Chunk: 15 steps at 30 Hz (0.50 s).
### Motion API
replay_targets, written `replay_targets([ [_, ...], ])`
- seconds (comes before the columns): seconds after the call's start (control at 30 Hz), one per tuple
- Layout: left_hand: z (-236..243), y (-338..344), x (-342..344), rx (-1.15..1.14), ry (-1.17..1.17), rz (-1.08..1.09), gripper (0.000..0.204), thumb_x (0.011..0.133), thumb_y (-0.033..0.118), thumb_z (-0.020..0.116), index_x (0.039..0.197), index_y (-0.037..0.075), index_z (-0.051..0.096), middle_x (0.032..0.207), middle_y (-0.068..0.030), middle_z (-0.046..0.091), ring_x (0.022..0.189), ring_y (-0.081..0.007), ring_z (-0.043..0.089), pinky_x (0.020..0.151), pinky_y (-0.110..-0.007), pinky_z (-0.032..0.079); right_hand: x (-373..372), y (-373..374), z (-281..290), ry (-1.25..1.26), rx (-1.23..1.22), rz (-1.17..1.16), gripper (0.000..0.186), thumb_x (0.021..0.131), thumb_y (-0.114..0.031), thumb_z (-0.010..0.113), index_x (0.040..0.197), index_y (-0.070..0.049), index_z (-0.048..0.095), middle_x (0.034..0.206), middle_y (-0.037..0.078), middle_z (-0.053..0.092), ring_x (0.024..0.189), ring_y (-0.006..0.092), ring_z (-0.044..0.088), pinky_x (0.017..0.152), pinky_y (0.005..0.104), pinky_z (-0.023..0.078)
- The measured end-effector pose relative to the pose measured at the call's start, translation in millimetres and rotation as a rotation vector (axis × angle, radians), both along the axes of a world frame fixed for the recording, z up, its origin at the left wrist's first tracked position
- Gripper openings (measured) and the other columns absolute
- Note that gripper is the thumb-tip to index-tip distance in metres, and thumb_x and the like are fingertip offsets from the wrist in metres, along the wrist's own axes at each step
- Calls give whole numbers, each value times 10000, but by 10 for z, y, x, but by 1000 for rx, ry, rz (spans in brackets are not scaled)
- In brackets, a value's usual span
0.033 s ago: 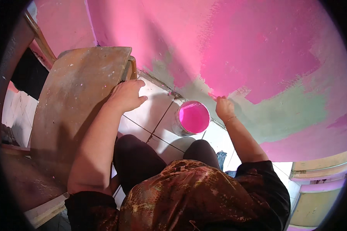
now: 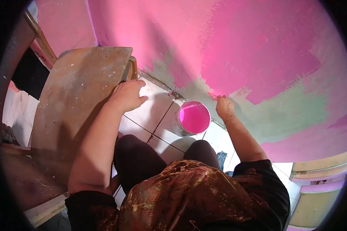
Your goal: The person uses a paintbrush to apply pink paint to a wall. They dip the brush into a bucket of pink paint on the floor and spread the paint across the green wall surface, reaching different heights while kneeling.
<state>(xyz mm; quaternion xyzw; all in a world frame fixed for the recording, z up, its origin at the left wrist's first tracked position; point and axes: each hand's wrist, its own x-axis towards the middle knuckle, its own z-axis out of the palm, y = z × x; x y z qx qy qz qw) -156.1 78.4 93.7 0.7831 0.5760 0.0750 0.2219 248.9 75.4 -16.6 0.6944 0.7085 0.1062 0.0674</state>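
1. Right hand [image 2: 224, 107] closed around a small paintbrush [image 2: 214, 96] with pink-loaded bristles, tip pressed to the wall [image 2: 258, 50] low down, just above the floor line.
2. Left hand [image 2: 128, 95] spread flat, fingers loosely apart, resting on the edge of a worn, paint-speckled brown wooden board [image 2: 77, 104]; gripping nothing.
3. Round open paint can [image 2: 194, 118] full of bright pink paint, standing on the white tiled floor [image 2: 154, 111], just beside the right hand and close to the base of the wall.
4. Wall mostly covered in fresh pink, with an unpainted pale green band [image 2: 289, 111] running along the lower part, right next to the brush.
5. Dark-trousered knees [image 2: 138, 154] bent below the can, one on each side of a tile joint; brown patterned shirt [image 2: 189, 192] filling the lower edge.
6. Wooden frame piece [image 2: 42, 38] leaning behind the board at upper left.
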Motion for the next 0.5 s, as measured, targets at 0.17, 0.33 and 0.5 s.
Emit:
replay_targets([
  [0.17, -10, -2, -37, -14, -7, -1, 461, 818, 270, 688, 1201, 41, 571, 1175, -163, 593, 1104, -327, 561, 936, -430, 451, -150, 233, 691, -107, 132, -91, 160, 818, -87, 529, 938, -85, 635, 926, 137, 651, 781, 320, 671, 684, 407, 550],
  [0.33, -37, -25, -101, -44, 12, 20, 464, 816, 269, 687, 1202, 41, 570, 1155, -166, 605, 1100, -329, 566, 935, -431, 449, -405, -138, 1845, 70, 381, -73, 202, 785, -66, 525, 966, -91, 613, 883, 139, 645, 798, 357, 645, 651, 456, 518],
  [0.5, -27, -11, -45, 18, 2, -6, 479, 800, 257, 703, 1204, 37, 571, 1100, -172, 621, 1040, -324, 590, 899, -423, 463, -394, -243, 1117, -34, 205, -16, 205, 790, -55, 520, 962, -85, 627, 858, 132, 648, 804, 335, 652, 684, 449, 523],
])
